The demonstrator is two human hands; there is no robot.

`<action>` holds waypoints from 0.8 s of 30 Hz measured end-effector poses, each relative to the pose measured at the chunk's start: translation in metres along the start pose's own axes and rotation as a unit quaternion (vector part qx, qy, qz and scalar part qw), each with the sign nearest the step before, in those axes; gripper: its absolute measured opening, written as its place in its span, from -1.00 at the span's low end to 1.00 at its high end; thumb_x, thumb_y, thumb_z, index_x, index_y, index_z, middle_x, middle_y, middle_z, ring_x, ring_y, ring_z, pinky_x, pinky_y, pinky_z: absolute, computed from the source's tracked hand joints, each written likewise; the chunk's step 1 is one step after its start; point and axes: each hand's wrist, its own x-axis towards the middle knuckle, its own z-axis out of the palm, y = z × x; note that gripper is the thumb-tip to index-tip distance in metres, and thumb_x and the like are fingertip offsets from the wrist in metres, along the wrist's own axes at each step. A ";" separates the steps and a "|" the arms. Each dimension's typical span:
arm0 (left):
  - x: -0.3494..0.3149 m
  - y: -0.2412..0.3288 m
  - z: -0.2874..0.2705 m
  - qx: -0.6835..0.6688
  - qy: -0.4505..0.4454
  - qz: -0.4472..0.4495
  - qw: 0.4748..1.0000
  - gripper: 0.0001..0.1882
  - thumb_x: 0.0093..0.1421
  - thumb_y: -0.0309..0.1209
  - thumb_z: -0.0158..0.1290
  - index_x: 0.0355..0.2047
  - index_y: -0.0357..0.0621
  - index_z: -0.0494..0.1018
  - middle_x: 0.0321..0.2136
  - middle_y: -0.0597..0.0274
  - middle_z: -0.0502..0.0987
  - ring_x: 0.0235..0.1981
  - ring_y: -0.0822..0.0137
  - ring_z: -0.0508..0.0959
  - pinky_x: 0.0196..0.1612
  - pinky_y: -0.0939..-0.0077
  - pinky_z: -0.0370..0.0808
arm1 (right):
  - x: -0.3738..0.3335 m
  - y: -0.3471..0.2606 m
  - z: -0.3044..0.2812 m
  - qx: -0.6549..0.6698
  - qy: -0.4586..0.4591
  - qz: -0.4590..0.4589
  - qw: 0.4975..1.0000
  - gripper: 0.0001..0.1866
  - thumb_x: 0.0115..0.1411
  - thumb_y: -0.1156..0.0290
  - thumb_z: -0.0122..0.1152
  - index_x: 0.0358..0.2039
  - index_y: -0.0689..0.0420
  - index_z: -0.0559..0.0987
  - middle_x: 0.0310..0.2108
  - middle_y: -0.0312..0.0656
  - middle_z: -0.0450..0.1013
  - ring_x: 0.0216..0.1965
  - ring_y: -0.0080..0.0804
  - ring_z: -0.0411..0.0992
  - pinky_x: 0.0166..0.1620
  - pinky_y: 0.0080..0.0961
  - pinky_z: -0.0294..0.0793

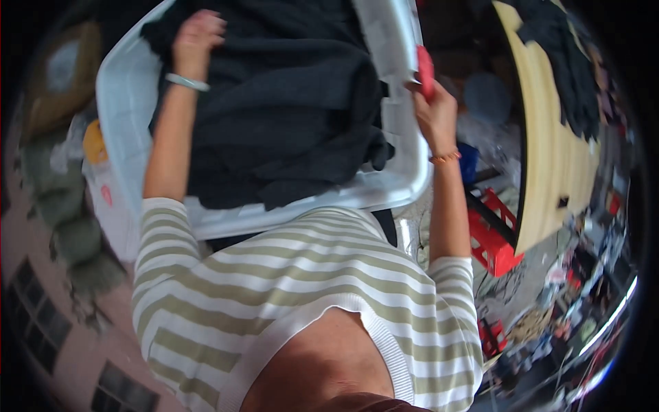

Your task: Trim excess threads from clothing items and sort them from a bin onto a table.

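A white plastic tub [123, 103] in front of me holds a pile of black cloth [288, 103], which looks like garments. Over the tub's left side, my left hand [198, 40] is slightly blurred, its fingers curled in above the cloth. Whether any fabric is pinched in them I cannot make out. My right hand [437, 113] is closed around a red-handled tool [425, 72] just outside the tub's right rim. Only its red part and a small metallic bit show, so its exact kind is unclear.
To the right stands a pale wood-topped table [549, 158] with dark cloth [566, 69] draped on it. A red plastic stool [495, 233] is beneath its edge. Scraps [570, 275] litter the far right. Green sacks [75, 226] and a cardboard box [62, 75] are at left.
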 end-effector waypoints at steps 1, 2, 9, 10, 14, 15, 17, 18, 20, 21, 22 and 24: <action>-0.036 -0.011 -0.014 0.081 -0.091 0.005 0.993 -0.84 0.17 -0.53 0.10 -0.23 -0.26 0.51 -0.21 0.20 0.57 -0.30 0.45 0.56 -0.16 0.61 0.50 | -0.002 -0.001 0.000 -0.010 -0.007 -0.014 1.000 -0.76 0.18 0.44 0.11 -0.18 0.23 0.61 -0.52 -0.23 0.50 -0.48 -0.62 0.36 -0.32 -0.59 0.40; -0.079 -0.012 0.001 0.202 -0.107 -0.072 0.971 -0.82 0.16 -0.51 0.11 -0.20 -0.25 0.51 -0.25 0.23 0.58 -0.33 0.43 0.56 -0.17 0.60 0.49 | -0.011 0.010 0.002 -0.002 -0.034 -0.001 0.999 -0.75 0.19 0.44 0.10 -0.16 0.23 0.60 -0.51 -0.22 0.51 -0.47 -0.60 0.38 -0.31 -0.59 0.40; -0.227 -0.039 0.019 0.406 -0.269 -0.037 0.873 -0.60 0.02 -0.31 0.26 -0.13 -0.16 0.51 -0.24 0.13 0.50 -0.15 0.11 0.50 -0.09 0.32 0.46 | -0.077 0.044 0.031 0.020 -0.216 0.088 0.972 -0.78 0.10 0.37 0.19 -0.33 0.28 0.57 -0.53 0.09 0.50 -0.44 -0.09 0.54 -0.30 -0.32 0.46; -0.236 -0.042 0.024 0.407 -0.296 -0.062 0.862 -0.55 0.01 -0.31 0.26 -0.08 -0.14 0.48 -0.22 0.12 0.48 -0.12 0.09 0.47 -0.05 0.29 0.43 | -0.081 0.053 0.040 -0.011 -0.242 0.086 0.966 -0.75 0.09 0.33 0.22 -0.37 0.30 0.54 -0.51 0.17 0.48 -0.40 0.05 0.53 -0.30 -0.23 0.46; -0.268 -0.064 0.041 0.468 -0.313 -0.109 0.820 -0.42 0.01 -0.30 0.25 0.06 -0.04 0.36 -0.11 0.11 0.42 -0.04 0.08 0.40 0.02 0.24 0.33 | -0.086 0.042 0.056 -0.077 -0.245 0.030 0.966 -0.73 0.09 0.27 0.26 -0.37 0.25 0.55 -0.47 0.21 0.47 -0.35 0.19 0.46 -0.28 -0.07 0.43; -0.273 -0.071 0.043 0.469 -0.310 -0.113 0.819 -0.42 0.01 -0.30 0.25 0.06 -0.04 0.36 -0.11 0.11 0.42 -0.04 0.08 0.40 0.02 0.24 0.33 | -0.085 0.035 0.056 -0.075 -0.250 0.028 0.965 -0.73 0.09 0.27 0.26 -0.37 0.25 0.55 -0.47 0.21 0.47 -0.35 0.19 0.46 -0.28 -0.07 0.43; -0.276 -0.084 0.044 0.477 -0.311 -0.147 0.809 -0.35 0.01 -0.32 0.25 0.12 -0.01 0.28 -0.07 0.09 0.38 0.00 0.06 0.36 0.05 0.23 0.30 | -0.082 0.016 0.057 -0.047 -0.228 -0.046 0.972 -0.74 0.08 0.28 0.26 -0.32 0.20 0.56 -0.44 0.13 0.50 -0.35 0.14 0.47 -0.28 -0.09 0.44; -0.278 -0.086 0.043 0.466 -0.301 -0.130 0.822 -0.34 -0.01 -0.32 0.26 0.11 0.00 0.28 -0.11 0.08 0.40 -0.02 0.04 0.37 0.04 0.21 0.31 | -0.082 0.010 0.060 -0.048 -0.244 -0.084 0.965 -0.73 0.07 0.28 0.27 -0.29 0.18 0.56 -0.41 0.10 0.51 -0.34 0.12 0.48 -0.27 -0.09 0.45; -0.280 -0.091 0.041 0.443 -0.303 -0.139 0.832 -0.34 -0.03 -0.34 0.26 0.11 -0.02 0.30 -0.11 0.06 0.41 -0.03 0.02 0.38 0.03 0.20 0.32 | -0.084 0.001 0.075 -0.073 -0.257 -0.170 0.949 -0.69 0.05 0.26 0.32 -0.24 0.15 0.55 -0.42 0.08 0.51 -0.35 0.10 0.48 -0.27 -0.15 0.46; -0.277 -0.095 0.038 0.419 -0.305 -0.143 0.843 -0.33 -0.05 -0.35 0.27 0.11 -0.05 0.31 -0.12 0.05 0.42 -0.04 0.00 0.39 0.02 0.19 0.34 | -0.086 0.003 0.090 -0.094 -0.272 -0.193 0.938 -0.67 0.04 0.27 0.31 -0.20 0.13 0.54 -0.37 0.07 0.52 -0.33 0.08 0.49 -0.24 -0.14 0.48; -0.277 -0.097 0.037 0.413 -0.312 -0.107 0.849 -0.33 -0.06 -0.32 0.27 0.10 -0.04 0.33 -0.15 0.04 0.44 -0.05 -0.01 0.40 0.01 0.18 0.35 | -0.087 0.002 0.102 -0.100 -0.280 -0.218 0.929 -0.67 0.02 0.30 0.30 -0.21 0.15 0.52 -0.37 0.04 0.52 -0.33 0.05 0.50 -0.26 -0.15 0.50; -0.278 -0.098 0.040 0.386 -0.328 -0.104 0.856 -0.39 0.01 -0.22 0.23 0.09 -0.07 0.36 -0.16 0.02 0.44 -0.06 -0.01 0.41 0.02 0.18 0.34 | -0.088 0.010 0.124 -0.115 -0.301 -0.236 0.917 -0.67 0.00 0.34 0.28 -0.22 0.17 0.48 -0.36 0.01 0.52 -0.34 0.02 0.51 -0.27 -0.15 0.50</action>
